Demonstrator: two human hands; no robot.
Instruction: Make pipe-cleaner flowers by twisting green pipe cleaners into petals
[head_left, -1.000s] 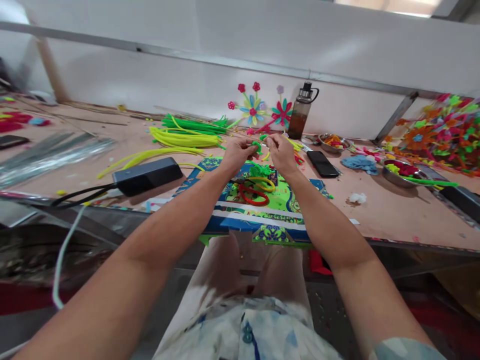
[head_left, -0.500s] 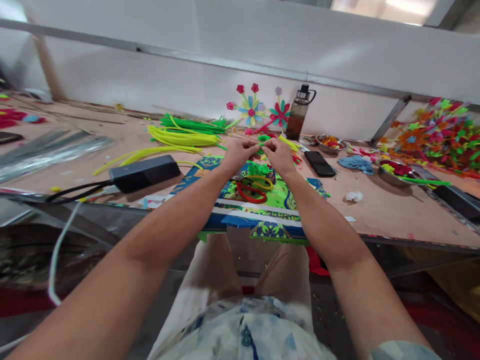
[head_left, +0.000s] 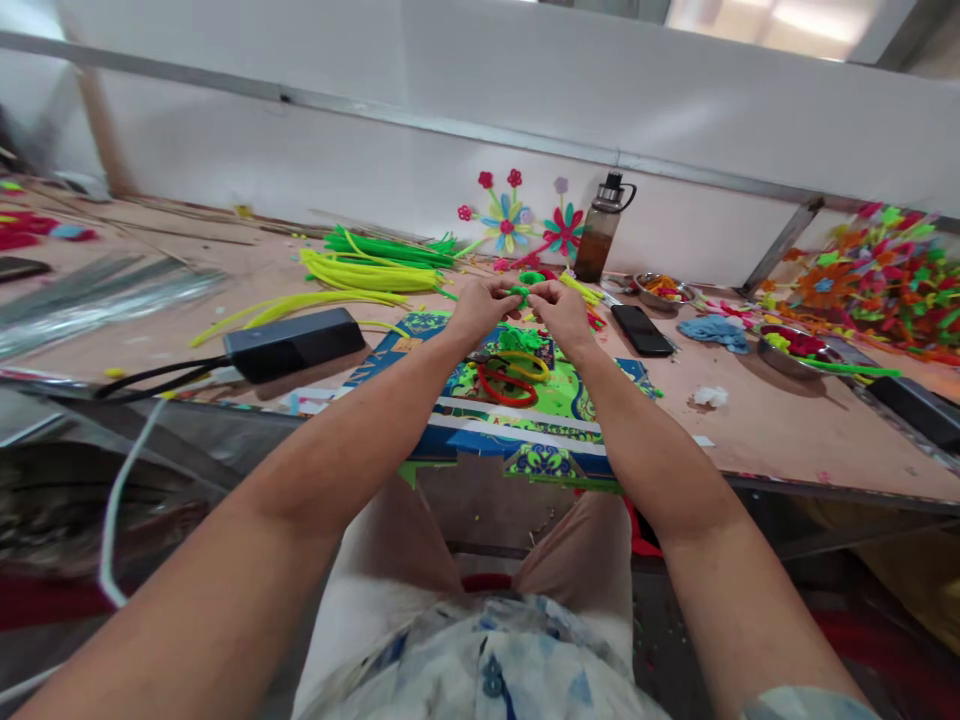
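In the head view, two bare hands meet above the middle of the bench (head_left: 757,425). The left hand (head_left: 480,306) and the right hand (head_left: 564,314) are near to each other, and between their fingertips is a small green fuzzy piece (head_left: 522,293). The fingers of both hands are narrow and pinch this piece from its two sides; it is small and partly covered, so its exact shape I cannot tell well.

Under the hands lies a blue and green printed board (head_left: 559,410). On it, nearer to the body, rest the scissors (head_left: 516,402) with one red and one yellow handle loop, and just behind them is a green fuzzy heap (head_left: 517,340).

To the left there are yellow stems (head_left: 367,275) and, behind these, green stems (head_left: 384,247); a dark box (head_left: 295,345) with black cables lies in front of them. Behind the hands two fuzzy flowers — one light yellow and blue (head_left: 506,222), one red and green (head_left: 562,230) — stand before the white wall. Beside them is an upright bottle (head_left: 594,240). To the right lie a black phone (head_left: 641,330) and a blue cloth (head_left: 714,333), with a metal bowl (head_left: 795,367) further right.
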